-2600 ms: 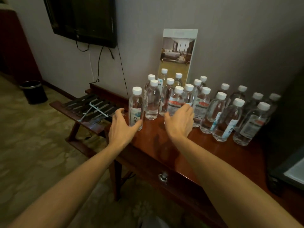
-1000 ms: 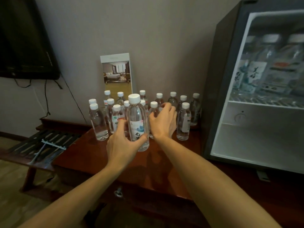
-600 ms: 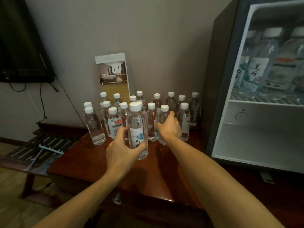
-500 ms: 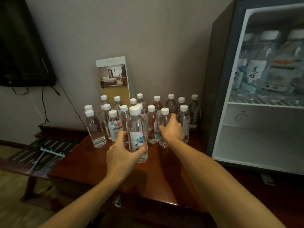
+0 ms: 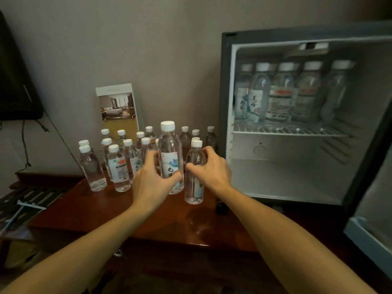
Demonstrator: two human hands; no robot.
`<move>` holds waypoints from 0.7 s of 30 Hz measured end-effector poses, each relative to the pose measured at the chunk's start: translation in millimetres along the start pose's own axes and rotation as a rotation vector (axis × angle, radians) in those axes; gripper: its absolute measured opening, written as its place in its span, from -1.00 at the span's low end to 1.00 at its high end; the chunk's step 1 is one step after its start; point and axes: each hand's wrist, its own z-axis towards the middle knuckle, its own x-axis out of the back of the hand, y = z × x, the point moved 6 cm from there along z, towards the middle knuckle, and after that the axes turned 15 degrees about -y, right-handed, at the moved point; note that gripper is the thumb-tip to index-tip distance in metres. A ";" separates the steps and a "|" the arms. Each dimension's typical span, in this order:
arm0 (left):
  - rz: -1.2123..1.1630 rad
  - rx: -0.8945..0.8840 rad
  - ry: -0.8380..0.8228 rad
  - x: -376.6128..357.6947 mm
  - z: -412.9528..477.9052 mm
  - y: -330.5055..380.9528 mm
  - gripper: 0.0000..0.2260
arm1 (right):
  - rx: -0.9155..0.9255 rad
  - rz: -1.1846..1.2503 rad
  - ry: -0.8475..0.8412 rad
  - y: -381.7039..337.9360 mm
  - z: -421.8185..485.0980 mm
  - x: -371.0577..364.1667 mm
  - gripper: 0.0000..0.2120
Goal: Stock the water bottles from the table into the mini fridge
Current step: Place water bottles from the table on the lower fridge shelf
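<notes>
My left hand [image 5: 156, 185] is clamped round a labelled bottle [image 5: 170, 158], my right hand [image 5: 209, 169] round a second bottle [image 5: 195, 172]; both upright, side by side, apparently lifted just clear of the table [image 5: 101, 211]. Behind them the other bottles [image 5: 118, 164] crowd toward the wall. The mini fridge [image 5: 297, 124] stands open to the right, so my right hand is nearer. Top shelf [image 5: 286, 130] looks full; the lower compartment [image 5: 282, 181] is bare, roomy, just past the sill.
</notes>
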 end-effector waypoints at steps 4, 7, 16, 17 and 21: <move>0.005 -0.037 -0.030 -24.8 -7.7 39.4 -0.46 | -0.001 0.021 0.050 25.3 -26.8 37.8 -0.48; -0.002 -0.074 -0.081 -51.5 -12.6 67.5 -0.48 | -0.017 0.057 0.115 50.1 -41.7 68.1 -0.36; 0.002 -0.093 -0.254 -145.9 1.0 115.8 -0.43 | -0.239 0.288 0.315 133.7 -47.1 135.2 -0.38; 0.001 -0.083 -0.269 -155.0 4.7 117.2 -0.38 | -0.264 0.324 0.332 142.0 -44.5 138.0 -0.42; 0.080 -0.056 -0.360 -190.6 19.7 116.6 -0.34 | -0.326 0.381 0.346 167.6 -27.7 141.6 -0.54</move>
